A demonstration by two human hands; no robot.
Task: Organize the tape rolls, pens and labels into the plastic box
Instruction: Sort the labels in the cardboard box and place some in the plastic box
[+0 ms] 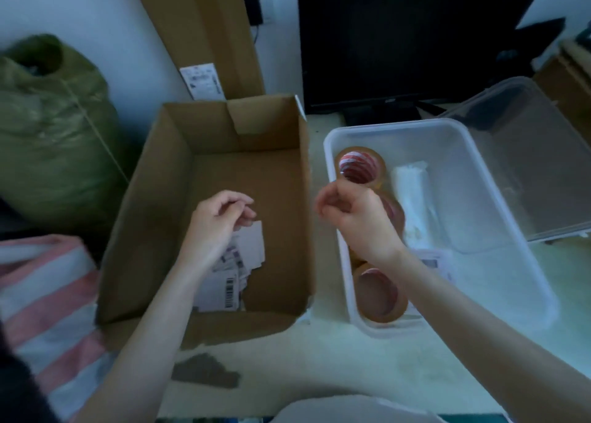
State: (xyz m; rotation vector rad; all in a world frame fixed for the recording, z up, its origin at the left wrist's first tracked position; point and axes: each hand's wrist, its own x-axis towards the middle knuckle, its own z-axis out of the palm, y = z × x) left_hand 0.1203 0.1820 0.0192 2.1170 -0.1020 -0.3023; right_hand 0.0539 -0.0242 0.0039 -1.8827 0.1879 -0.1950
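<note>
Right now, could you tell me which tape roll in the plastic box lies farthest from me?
The roll with the red-and-white striped core, at the far end of the plastic box. The plain brown roll lies nearest you; another is mostly hidden behind your right hand.

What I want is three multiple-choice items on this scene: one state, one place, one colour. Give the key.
1. The plastic box is: A lidded; B open; C overturned.
2. The pile of labels lies in: A the cardboard box; B the plastic box; C a drawer.
3. The sack is: A red; B green; C blue.
Key: B, the lid lies beside it; A, the labels sit on the cardboard floor; B, its weave is green.
</note>
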